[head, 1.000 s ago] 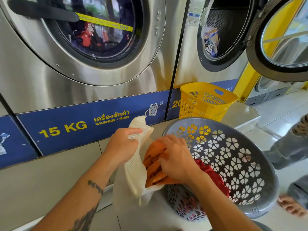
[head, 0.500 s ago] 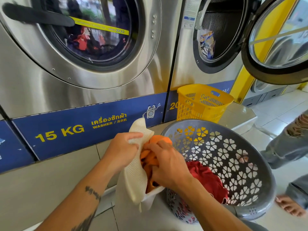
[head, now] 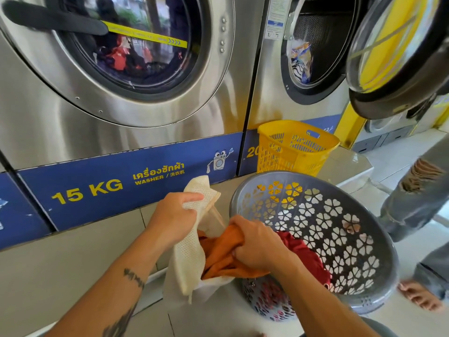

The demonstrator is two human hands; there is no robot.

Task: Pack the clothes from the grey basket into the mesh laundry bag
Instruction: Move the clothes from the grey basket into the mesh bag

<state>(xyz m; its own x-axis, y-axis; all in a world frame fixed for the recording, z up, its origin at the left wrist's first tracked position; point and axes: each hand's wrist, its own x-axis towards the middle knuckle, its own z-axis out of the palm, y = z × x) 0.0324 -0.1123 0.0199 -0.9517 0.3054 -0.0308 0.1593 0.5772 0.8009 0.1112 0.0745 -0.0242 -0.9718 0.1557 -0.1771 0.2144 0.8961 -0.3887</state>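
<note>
- Head view, the only one we've got: left hand (head: 173,220) is pinching the top edge of the cream mesh laundry bag (head: 192,254), fingers pressed shut on the mesh, holding its mouth up and open at about 9 o'clock from the round grey plastic basket with flower-shaped cutouts (head: 340,229).
- Right hand (head: 257,244) is fisted tight around a bunched orange cloth garment (head: 223,254), knuckles up. Most of it sits in the bag's mouth, with a fold trailing out at the bag's 4 o'clock, toward the basket.
- Crumpled dark red garment (head: 303,251) sits in the basket just past the right wrist, so I'd say there's more to pack.
- Risk 1, my guess: that trailing fold could drag the orange piece back out when the fist lets go.
- Risk 2: the bag hangs from one pinch only. If it slips, the mouth flops shut and the load may spill onto the pale tiled floor (head: 211,319).
- Risk 3: the basket looks tilted toward the person, so a bump from the forearm could tip it.
- Yellow slotted plastic basket (head: 291,149) at 12 o'clock isn't involved.
</note>
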